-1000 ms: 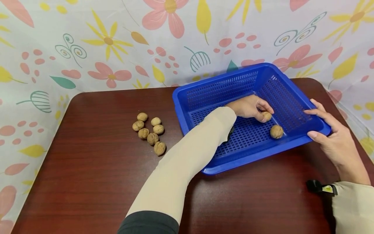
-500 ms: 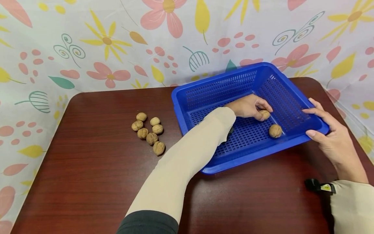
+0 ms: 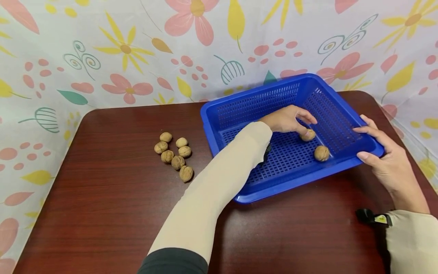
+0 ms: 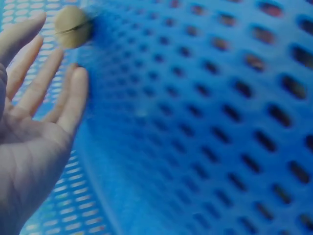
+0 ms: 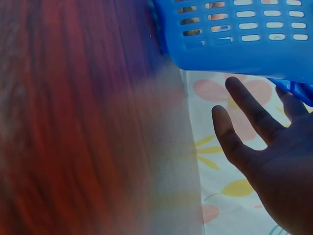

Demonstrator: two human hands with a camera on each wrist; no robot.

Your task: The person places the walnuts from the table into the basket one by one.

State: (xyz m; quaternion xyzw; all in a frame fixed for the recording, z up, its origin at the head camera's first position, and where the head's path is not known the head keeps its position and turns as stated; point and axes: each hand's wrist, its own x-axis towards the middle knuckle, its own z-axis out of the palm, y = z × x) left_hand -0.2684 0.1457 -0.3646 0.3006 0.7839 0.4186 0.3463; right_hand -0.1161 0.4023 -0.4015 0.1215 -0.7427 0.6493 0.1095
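A blue plastic basket (image 3: pixel 284 182) with slotted walls stands on the right of the table. My left hand (image 3: pixel 286 118) is inside it, thumb and fingers spread apart. A walnut (image 3: pixel 308 135) lies just below those fingertips; the thumb is at its edge. Nearer the front corner rests another walnut (image 3: pixel 321 153). In the left wrist view the hand's fingers (image 4: pixel 73 100) are extended, with one walnut (image 4: pixel 72 27) beyond them. My right hand (image 3: pixel 393 163) holds the basket's right end, thumb by the front corner and fingers over the rim. The right wrist view shows that hand (image 5: pixel 274 152) below the basket (image 5: pixel 234 54).
Several walnuts (image 3: pixel 178 162) lie in a loose cluster on the dark wooden table (image 3: pixel 102 213), left of the basket. A flower-patterned cloth (image 3: pixel 205 49) hangs behind the table. My left forearm (image 3: pixel 205 201) crosses the basket's front left part.
The left thumb and fingers have parted from the walnut they pinched, and the hand has drawn slightly up and left. The walnut stays in the basket. The right hand keeps its hold.
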